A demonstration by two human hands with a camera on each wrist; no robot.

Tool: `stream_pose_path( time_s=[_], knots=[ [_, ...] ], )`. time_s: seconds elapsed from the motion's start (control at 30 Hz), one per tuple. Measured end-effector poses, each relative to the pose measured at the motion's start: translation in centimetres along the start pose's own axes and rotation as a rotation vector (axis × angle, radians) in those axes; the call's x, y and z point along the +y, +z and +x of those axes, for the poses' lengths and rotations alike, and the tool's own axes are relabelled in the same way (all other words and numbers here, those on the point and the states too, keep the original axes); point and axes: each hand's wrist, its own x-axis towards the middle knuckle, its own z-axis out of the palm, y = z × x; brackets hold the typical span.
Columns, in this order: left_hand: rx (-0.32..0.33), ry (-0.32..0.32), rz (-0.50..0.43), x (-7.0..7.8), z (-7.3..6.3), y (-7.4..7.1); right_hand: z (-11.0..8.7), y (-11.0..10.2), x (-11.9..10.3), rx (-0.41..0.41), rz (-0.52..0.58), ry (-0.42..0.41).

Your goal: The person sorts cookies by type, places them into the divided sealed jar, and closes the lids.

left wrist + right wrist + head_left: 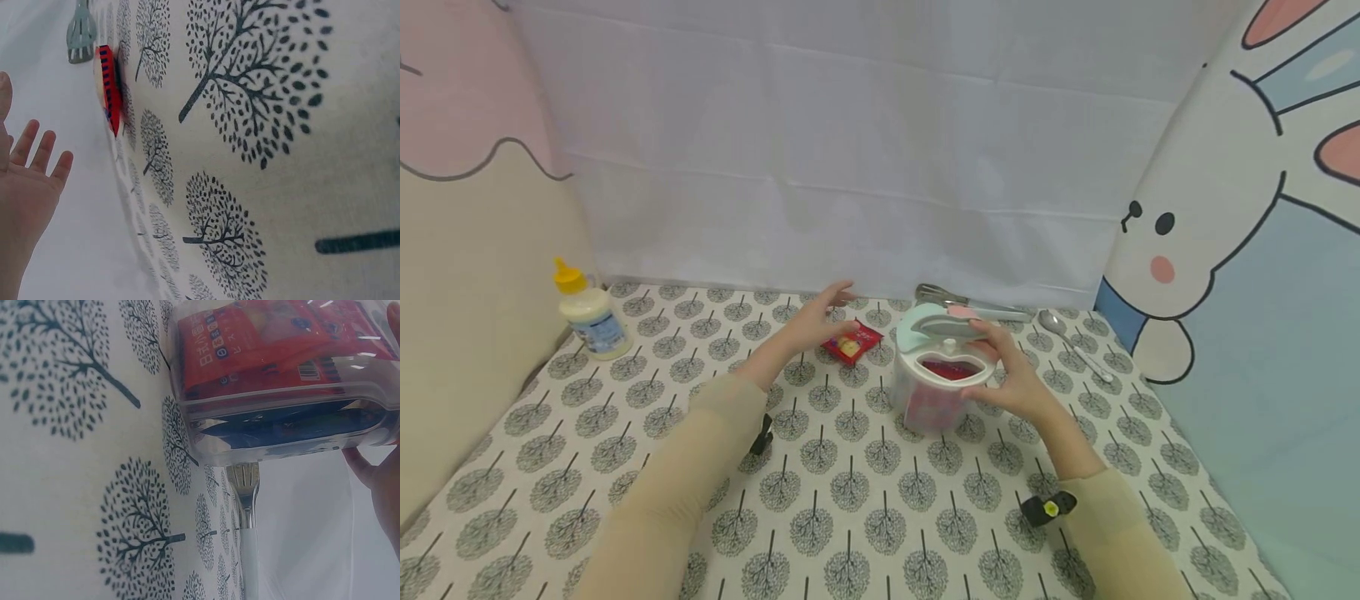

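My right hand [1018, 379] grips a clear plastic canister [934, 407] near its top, thumb in front and fingers by the raised flap. The canister has a white lid [917, 362] with an opening and a mint-green flap [917, 329] tilted up. Red and blue snack packets [250, 347] show through its wall. My left hand [812, 327] hovers beside a small red snack packet [852, 343] lying on the cloth. Its fingers are spread with nothing held, as the left wrist view also shows.
Behind the canister lies a slotted metal utensil [942, 294] beside a pale handle [1000, 314]. A spoon [1075, 346] is at the right. At the far left stands a white bottle [597, 321] with a yellow cap. A tree-print cloth [850, 533] covers the table; a white curtain hangs behind.
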Motion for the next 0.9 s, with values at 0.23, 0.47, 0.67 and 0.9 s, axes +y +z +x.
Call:
stream_pose_path(
  time_s=[0.23,0.47,0.67,0.9],
  knots=[
    [-0.062,-0.106,-0.026,-2.0,0.9,0.6,0.1,0.0,-0.1,0.001,-0.022,-0.020],
    [-0.141,-0.165,0.073,-2.3,1.6,1.5,-0.1,-0.1,-0.5,0.005,-0.032,0.026],
    [-0.173,-0.187,0.061,-2.3,1.6,2.0,-0.2,-0.1,-0.5,0.008,-0.028,0.028],
    [-0.190,-0.202,0.036,-2.2,1.1,1.9,0.0,0.0,-0.4,0.012,-0.039,0.020]
  ],
)
